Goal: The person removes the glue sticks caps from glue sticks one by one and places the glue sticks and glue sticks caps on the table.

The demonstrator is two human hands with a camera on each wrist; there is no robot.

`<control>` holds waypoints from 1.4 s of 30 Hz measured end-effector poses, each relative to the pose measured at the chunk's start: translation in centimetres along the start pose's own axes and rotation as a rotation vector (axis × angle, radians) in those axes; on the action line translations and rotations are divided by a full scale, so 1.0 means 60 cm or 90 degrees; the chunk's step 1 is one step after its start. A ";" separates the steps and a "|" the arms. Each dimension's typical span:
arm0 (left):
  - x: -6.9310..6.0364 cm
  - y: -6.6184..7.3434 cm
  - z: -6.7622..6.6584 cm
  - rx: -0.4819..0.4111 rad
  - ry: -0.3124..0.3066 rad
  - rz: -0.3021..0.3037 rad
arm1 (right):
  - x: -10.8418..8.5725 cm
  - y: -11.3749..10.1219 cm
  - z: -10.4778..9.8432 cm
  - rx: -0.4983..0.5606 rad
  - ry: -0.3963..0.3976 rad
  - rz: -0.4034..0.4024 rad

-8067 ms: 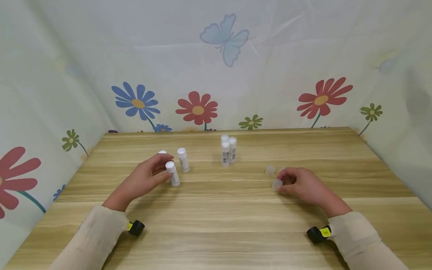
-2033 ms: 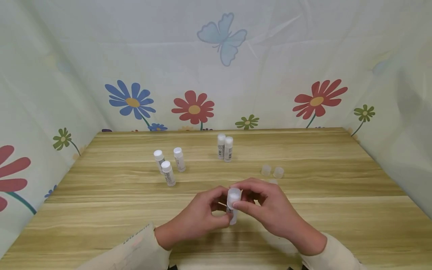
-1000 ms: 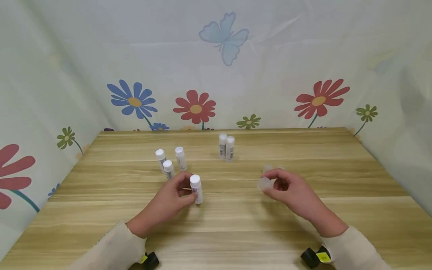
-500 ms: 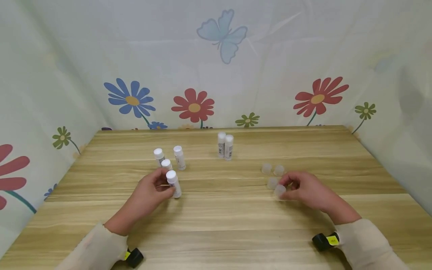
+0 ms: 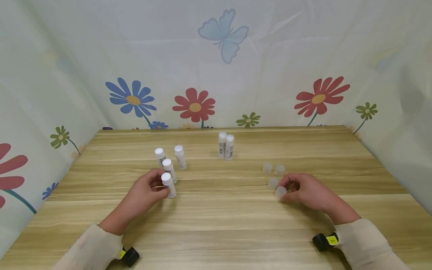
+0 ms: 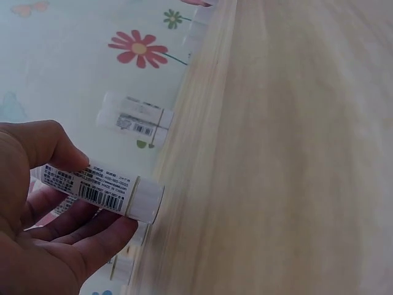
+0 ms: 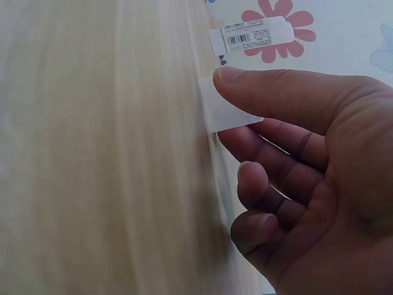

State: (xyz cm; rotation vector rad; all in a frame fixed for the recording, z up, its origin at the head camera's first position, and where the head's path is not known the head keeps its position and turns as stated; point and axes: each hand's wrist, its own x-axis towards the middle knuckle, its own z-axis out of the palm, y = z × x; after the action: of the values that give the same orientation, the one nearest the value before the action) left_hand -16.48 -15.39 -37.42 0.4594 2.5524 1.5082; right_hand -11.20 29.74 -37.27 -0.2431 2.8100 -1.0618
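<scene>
The left hand (image 5: 145,189) pinches a white labelled tube (image 5: 170,186) between thumb and fingers, just in front of three standing tubes (image 5: 180,158) on the left of the worktop (image 5: 219,225) — while the right hand (image 5: 308,192) pinches a translucent cap (image 5: 280,193) near three other caps (image 5: 279,170). Two more tubes (image 5: 229,148) stand side by side farther back, between both groups.

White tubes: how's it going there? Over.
Left hand grips white tube. Right hand pinches translucent cap. Nothing visibly blocking either hand.
</scene>
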 end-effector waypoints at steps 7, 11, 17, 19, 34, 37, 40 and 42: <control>0.001 -0.004 -0.002 -0.005 -0.015 -0.007 | 0.001 0.002 0.001 0.004 -0.004 0.003; 0.003 -0.007 -0.003 -0.005 -0.020 -0.008 | 0.001 0.003 0.001 0.004 -0.005 0.005; 0.007 -0.009 -0.003 0.002 -0.025 -0.019 | -0.001 0.004 0.002 0.007 -0.004 0.004; 0.007 -0.008 -0.003 0.004 -0.027 -0.021 | -0.002 0.004 0.003 0.009 -0.006 0.006; -0.003 0.030 -0.022 0.097 0.022 0.013 | 0.000 -0.006 0.003 -0.015 -0.002 0.002; -0.003 0.044 -0.018 0.126 0.039 0.025 | 0.000 -0.006 0.003 -0.018 0.000 0.000; 0.000 0.058 -0.011 0.151 0.058 0.048 | -0.001 -0.006 0.003 -0.020 0.003 -0.005; 0.003 0.068 -0.006 0.158 0.071 0.068 | -0.002 -0.005 0.003 -0.021 0.006 -0.008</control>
State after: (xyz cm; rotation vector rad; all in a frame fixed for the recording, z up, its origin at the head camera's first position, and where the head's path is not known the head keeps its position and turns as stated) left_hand -15.97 -13.78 -33.69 0.5634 2.8617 1.2857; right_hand -11.03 29.42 -37.21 -0.2603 2.8393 -1.0227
